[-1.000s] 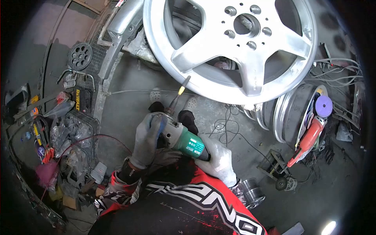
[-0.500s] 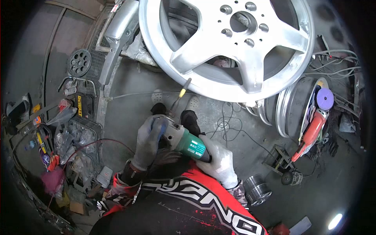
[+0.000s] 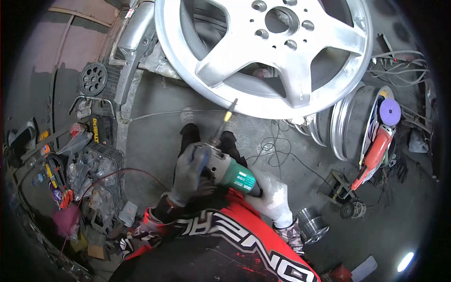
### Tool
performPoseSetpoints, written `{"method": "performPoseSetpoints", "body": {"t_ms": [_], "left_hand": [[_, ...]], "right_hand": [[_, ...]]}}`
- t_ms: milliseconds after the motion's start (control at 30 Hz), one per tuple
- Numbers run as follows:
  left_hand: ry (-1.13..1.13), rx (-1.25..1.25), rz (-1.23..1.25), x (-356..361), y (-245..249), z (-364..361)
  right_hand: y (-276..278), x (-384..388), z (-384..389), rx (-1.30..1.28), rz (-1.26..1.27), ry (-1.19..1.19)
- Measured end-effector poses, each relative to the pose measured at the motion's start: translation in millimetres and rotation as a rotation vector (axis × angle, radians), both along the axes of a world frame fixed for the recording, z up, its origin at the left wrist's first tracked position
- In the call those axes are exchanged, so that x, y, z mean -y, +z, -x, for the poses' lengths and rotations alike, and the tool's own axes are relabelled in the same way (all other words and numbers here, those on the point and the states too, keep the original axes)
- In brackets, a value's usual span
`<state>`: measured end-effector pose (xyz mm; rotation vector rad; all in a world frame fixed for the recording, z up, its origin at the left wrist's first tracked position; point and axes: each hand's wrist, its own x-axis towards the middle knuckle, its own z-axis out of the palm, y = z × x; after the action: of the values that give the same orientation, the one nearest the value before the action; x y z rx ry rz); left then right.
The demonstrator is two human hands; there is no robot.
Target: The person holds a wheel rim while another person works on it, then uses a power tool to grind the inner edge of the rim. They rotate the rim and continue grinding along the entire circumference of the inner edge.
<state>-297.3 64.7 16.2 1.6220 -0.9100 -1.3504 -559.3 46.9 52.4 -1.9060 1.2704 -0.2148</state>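
Observation:
A green and grey die grinder (image 3: pixel 237 176) is held in front of my body by both gloved hands. My left hand (image 3: pixel 190 169) wraps round its grey head, fingers closed. At the rear end of the green body, my right hand (image 3: pixel 271 193) is closed round the tool. From the grinder's nose a thin shaft with a yellow band (image 3: pixel 227 116) points up toward a large silver alloy wheel (image 3: pixel 213 96). The dark tip of the shaft overlaps the wheel's lower rim in this view. Broad spokes and bolt holes show on the wheel's face.
Another rim (image 3: pixel 340 124) stands at the right, a red polisher with a purple pad (image 3: pixel 376 152) against it. A black cord (image 3: pixel 300 162) tangles on the floor. A small shiny cylinder (image 3: pixel 312 225) stands near my right arm. Bags and tools (image 3: pixel 96 167) crowd the left.
The grinder and both hands have shifted slightly right and down in view, and its shaft tip now overlaps the wheel's rim. The wheel appears a little higher and further left.

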Motion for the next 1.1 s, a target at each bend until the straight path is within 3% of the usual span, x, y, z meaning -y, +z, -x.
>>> {"method": "performPoseSetpoints", "body": {"t_ms": [33, 67, 167, 200, 267, 400, 467, 500, 533, 600, 633, 700, 733, 800, 833, 867, 933, 1100], "left_hand": [[-0.265, 0.546, 0.541, 2, -16, -4], [-0.269, 0.541, 0.543, -1, -21, 0], [-0.153, 0.002, 0.193, -11, -28, 17], [-0.155, 0.003, 0.193, -10, -28, 13], [-0.285, 0.441, 0.397, -8, -26, -1], [-0.273, 0.668, 0.539, -4, -11, -33], [0.042, -0.075, -0.101, -2, -2, -45], [-0.132, 0.244, 0.126, 0, -4, -52], [-0.138, 0.246, 0.126, 2, -5, -54], [-0.253, 0.496, 0.269, 3, -5, -56], [-0.255, 0.495, 0.269, 3, -4, -52], [-0.043, 0.073, -0.147, 0, -3, -37], [-0.047, 0.068, -0.149, 0, -3, -27], [-0.166, 0.206, 0.105, 1, -6, -7], [-0.310, 0.562, 0.503, 9, -11, -1], [-0.309, 0.556, 0.504, 9, -11, 9], [-0.027, -0.161, -0.098, 6, -9, 28], [-0.074, 0.027, -0.005, 9, -4, 8]], "right_hand": [[3, -3, 8, -0.047, -0.009, -0.007], [6, -6, 13, -0.094, -0.017, -0.014], [15, -9, 19, -0.157, -0.058, -0.019], [15, -9, 18, -0.164, -0.050, -0.018], [13, -4, 8, -0.139, -0.050, 0.000], [2, 7, -24, -0.034, -0.046, 0.024], [-2, 11, -35, -0.029, -0.094, 0.030], [-4, 13, -39, -0.025, -0.100, 0.031], [-5, 14, -41, -0.021, -0.106, 0.032], [-6, 15, -39, -0.004, -0.101, 0.027], [-6, 15, -37, 0.011, -0.095, 0.028], [-4, 11, -24, -0.009, -0.084, 0.010], [-2, 7, -17, -0.028, -0.073, -0.006], [4, -1, 2, -0.056, -0.059, -0.022], [7, -4, 10, -0.078, -0.044, -0.035], [11, -6, 16, -0.085, -0.044, -0.036], [21, -7, 22, -0.174, -0.068, -0.078], [19, 5, 12, -0.140, -0.089, -0.035]]}}
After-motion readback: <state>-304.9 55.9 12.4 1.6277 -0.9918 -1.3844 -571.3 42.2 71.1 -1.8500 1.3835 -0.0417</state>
